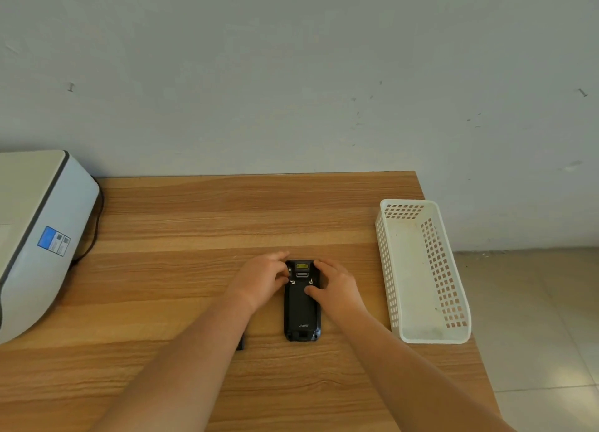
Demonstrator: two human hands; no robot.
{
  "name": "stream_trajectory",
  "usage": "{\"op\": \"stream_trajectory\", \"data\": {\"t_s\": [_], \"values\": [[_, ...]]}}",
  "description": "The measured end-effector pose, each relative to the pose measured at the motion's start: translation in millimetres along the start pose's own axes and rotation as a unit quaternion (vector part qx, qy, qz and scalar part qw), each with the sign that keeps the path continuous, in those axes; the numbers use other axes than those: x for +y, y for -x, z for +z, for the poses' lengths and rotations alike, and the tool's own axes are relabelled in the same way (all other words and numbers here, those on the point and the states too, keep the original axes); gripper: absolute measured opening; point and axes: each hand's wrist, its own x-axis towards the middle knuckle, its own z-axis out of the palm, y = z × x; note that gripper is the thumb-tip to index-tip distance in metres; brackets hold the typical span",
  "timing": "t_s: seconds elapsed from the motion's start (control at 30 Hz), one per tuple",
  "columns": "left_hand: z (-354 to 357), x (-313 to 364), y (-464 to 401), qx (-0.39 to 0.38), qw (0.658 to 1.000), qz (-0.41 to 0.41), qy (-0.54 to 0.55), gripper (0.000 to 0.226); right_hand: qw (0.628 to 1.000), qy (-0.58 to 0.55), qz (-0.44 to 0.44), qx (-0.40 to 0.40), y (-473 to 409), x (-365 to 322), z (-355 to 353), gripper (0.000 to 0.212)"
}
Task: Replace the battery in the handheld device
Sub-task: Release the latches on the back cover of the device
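A black handheld device (302,315) lies face down on the wooden table (194,224), its back cover on and two small metal latches near its top. My left hand (261,279) rests against the device's upper left side, fingertips at the left latch. My right hand (337,285) curls over the upper right side with the thumb pressing on the back cover. A small black object (240,343), mostly hidden under my left forearm, lies on the table left of the device; I cannot tell what it is.
A white perforated plastic basket (421,269) stands at the table's right edge. A grey-white machine (35,237) with a blue label and a black cable sits at the left. A wall runs behind the table; tiled floor lies to the right.
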Motion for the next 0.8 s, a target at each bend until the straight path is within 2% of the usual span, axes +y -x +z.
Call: {"op": "stream_trajectory", "data": {"t_s": [0.37, 0.57, 0.8], "values": [[-5.8, 3.6, -9.3, -0.037, 0.986, 0.108, -0.124, 0.025, 1.000, 0.008, 0.010, -0.013, -1.0, -1.6, 0.5, 0.064], [-2.7, 1.3, -10.6, -0.042, 0.976, 0.120, -0.180, 0.024, 1.000, 0.018, 0.007, -0.009, -0.7, -2.2, 2.4, 0.062], [-1.9, -0.6, -11.1, -0.032, 0.977, 0.119, -0.176, 0.025, 1.000, 0.021, 0.012, -0.006, -0.8, -3.0, 4.9, 0.061]]}}
